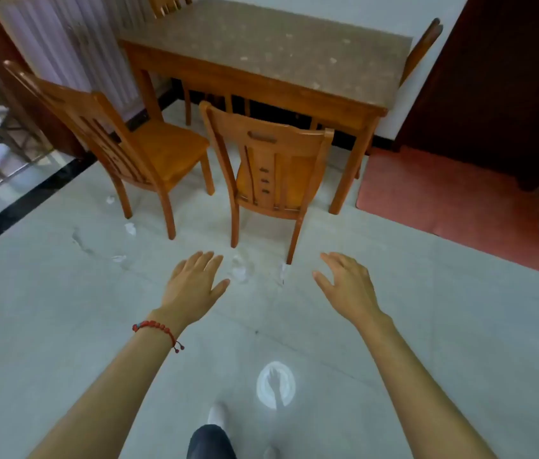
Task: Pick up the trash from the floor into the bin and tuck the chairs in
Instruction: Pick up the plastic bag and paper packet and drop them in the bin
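Both the left hand (192,286) and right hand (347,286) reach out empty with fingers spread over the floor (62,326), so trash-gathering looks barely begun; the next move calls for stooping to the nearest crumpled paper (240,270) lying between them, beside the pulled-out chair (271,173), with no bin in view.

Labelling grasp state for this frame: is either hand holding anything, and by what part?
Nothing is held. The left hand and right hand are both open, fingers spread, above the floor. The crumpled paper scraps lie untouched on the tiles.
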A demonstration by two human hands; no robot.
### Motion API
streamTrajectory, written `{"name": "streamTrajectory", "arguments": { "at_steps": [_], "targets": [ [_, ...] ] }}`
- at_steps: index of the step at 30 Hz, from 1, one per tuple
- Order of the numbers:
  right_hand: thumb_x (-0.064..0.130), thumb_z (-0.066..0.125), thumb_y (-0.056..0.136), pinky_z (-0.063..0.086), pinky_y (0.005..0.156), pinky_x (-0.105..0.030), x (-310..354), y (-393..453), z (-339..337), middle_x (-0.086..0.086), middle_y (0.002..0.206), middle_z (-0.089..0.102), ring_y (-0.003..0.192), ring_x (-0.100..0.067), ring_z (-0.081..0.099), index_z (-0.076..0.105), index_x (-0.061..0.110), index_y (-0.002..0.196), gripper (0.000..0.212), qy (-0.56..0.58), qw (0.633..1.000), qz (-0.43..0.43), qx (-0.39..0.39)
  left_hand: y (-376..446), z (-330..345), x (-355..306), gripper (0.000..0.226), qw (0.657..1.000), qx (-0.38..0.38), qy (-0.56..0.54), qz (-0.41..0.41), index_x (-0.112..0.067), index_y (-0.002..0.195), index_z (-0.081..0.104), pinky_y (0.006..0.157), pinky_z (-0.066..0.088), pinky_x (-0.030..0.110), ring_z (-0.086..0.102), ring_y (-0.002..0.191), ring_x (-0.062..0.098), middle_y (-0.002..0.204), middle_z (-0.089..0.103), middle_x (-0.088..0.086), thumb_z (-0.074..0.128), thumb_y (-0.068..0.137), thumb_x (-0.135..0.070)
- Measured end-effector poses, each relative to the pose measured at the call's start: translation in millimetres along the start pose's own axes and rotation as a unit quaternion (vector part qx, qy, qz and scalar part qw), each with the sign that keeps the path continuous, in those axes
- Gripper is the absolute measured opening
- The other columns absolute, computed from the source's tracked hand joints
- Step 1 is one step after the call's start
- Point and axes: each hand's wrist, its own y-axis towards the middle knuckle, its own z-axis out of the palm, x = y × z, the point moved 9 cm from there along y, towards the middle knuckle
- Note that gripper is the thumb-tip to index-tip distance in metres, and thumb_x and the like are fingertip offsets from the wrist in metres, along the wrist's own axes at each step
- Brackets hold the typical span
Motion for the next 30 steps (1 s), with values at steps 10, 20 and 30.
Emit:
{"name": "streamTrajectory", "arguments": {
  "at_steps": [10,20,30],
  "targets": [
    [0.040,0.042,0.093,0.023,0.110,-0.035,10.0,83.6,57.0,-0.008,0.144,0.041,0.132,-0.023,0.035,0.040,0.016,0.136,0.050,0.009,0.998,0.040,0.037,90.8,31.9,60.8,0.058,1.000,0.028,-0.005,0.006,-0.018,0.142,0.024,0.113,0.018,0.038,0.020,0.140,0.023,0.151,0.028,0.005,0.031,0.093,-0.048],
    [0.038,0.043,0.093,0.027,0.111,-0.036,24.7,176.3,112.1,-0.009,0.143,0.042,0.131,-0.022,0.038,0.040,0.014,0.136,0.049,0.021,0.990,0.102,0.098,205.9,56.0,126.2,0.057,0.995,0.092,-0.041,0.027,-0.016,0.142,0.025,0.113,0.019,0.038,0.019,0.141,0.023,0.152,0.028,0.005,0.032,0.093,-0.046],
    [0.035,0.048,0.091,0.034,0.107,-0.039,5.2,230.8,147.8,-0.013,0.138,0.048,0.127,-0.025,0.044,0.045,0.009,0.132,0.049,0.045,0.983,0.137,0.113,264.4,95.2,138.8,0.057,0.989,0.125,-0.075,0.029,-0.015,0.142,0.026,0.113,0.019,0.038,0.020,0.141,0.023,0.152,0.028,0.006,0.034,0.093,-0.044]
  ]
}}
